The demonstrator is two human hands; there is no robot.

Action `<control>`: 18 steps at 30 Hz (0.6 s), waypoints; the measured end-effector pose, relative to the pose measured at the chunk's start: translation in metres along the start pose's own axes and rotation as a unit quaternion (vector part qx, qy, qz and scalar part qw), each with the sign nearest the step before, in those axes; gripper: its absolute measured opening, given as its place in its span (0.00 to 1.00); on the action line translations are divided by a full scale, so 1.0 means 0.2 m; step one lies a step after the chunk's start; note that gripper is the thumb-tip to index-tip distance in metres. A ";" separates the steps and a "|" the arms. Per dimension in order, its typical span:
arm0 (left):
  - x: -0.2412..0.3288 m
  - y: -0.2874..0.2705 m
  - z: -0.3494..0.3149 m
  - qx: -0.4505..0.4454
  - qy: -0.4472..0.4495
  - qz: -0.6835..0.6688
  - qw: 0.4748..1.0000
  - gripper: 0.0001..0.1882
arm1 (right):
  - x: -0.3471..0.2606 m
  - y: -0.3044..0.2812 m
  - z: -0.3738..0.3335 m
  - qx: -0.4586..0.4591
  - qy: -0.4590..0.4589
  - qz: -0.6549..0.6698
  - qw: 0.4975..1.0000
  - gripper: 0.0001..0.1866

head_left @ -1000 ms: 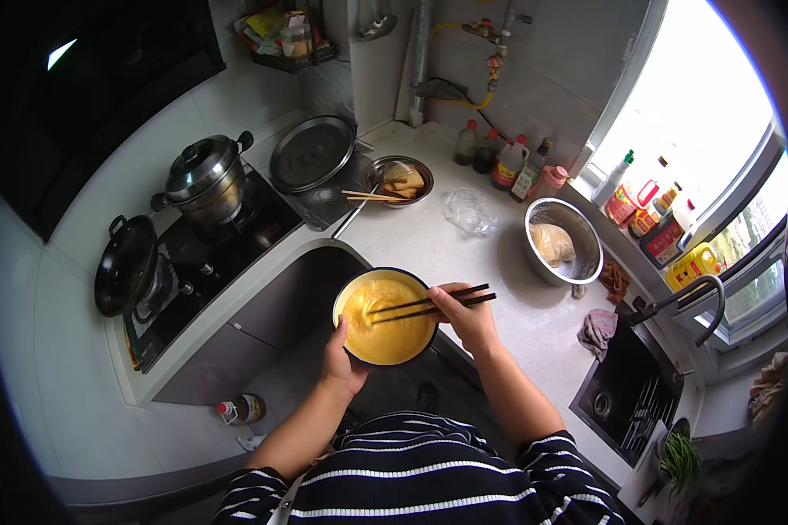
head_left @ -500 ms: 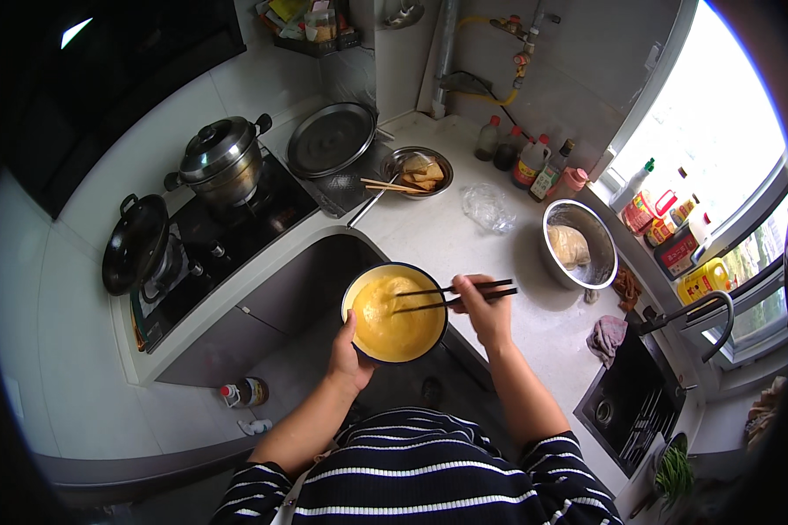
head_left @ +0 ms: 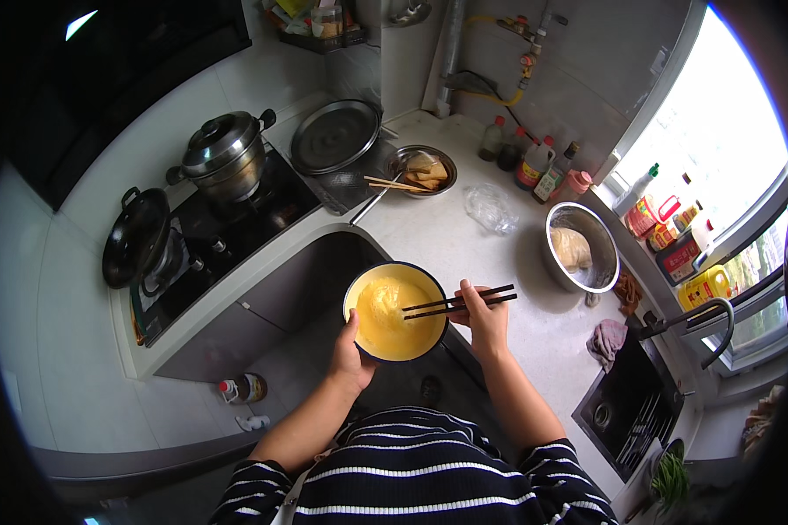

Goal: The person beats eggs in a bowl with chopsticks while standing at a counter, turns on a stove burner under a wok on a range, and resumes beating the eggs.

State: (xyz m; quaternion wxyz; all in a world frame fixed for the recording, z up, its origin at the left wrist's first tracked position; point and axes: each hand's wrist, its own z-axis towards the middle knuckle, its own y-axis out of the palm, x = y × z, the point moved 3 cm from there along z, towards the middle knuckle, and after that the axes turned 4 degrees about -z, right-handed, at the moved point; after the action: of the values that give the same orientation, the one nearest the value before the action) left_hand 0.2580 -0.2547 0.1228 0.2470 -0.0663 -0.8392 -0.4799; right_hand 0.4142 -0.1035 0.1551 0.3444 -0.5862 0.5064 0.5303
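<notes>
Left hand (head_left: 351, 359) is cupping a bowl (head_left: 397, 270), thumb over the rim; right hand (head_left: 486, 324) is pinching black chopsticks (head_left: 438, 302), tips sitting in yellow liquid (head_left: 378, 332). Bowl is resting between both hands, looking hard, smooth, likely slippery if wet and spill-prone; best held by rim and underside. Steel basin (head_left: 595, 232) is standing beyond the right hand; lidded pot (head_left: 228, 166) is standing farther, ahead-left of the left
</notes>
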 end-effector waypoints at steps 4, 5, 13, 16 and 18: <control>-0.01 0.00 -0.01 0.007 -0.011 0.000 1.000 0.31 | 0.06 0.02 0.00 0.031 0.009 0.045 0.998 0.15; -0.01 0.00 -0.01 -0.001 -0.009 -0.001 1.000 0.31 | 0.03 0.02 -0.01 0.034 0.003 0.053 0.998 0.15; 0.00 0.03 -0.02 -0.039 -0.005 0.003 0.999 0.31 | -0.34 0.01 -0.06 0.021 -0.161 0.064 0.985 0.13; 0.02 0.04 -0.03 -0.037 -0.002 0.007 0.999 0.32 | -0.43 -0.02 -0.04 -0.007 -0.170 -0.006 0.985 0.13; 0.03 0.03 -0.02 -0.036 0.001 0.008 0.999 0.32 | -0.44 -0.06 0.00 -0.026 -0.162 -0.066 0.984 0.14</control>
State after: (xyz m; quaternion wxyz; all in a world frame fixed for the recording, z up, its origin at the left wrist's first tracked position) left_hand 0.2562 -0.2555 0.1323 0.2492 -0.0812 -0.8205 -0.5080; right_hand 0.4323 -0.0806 0.2384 0.4405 -0.5335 0.3903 0.6074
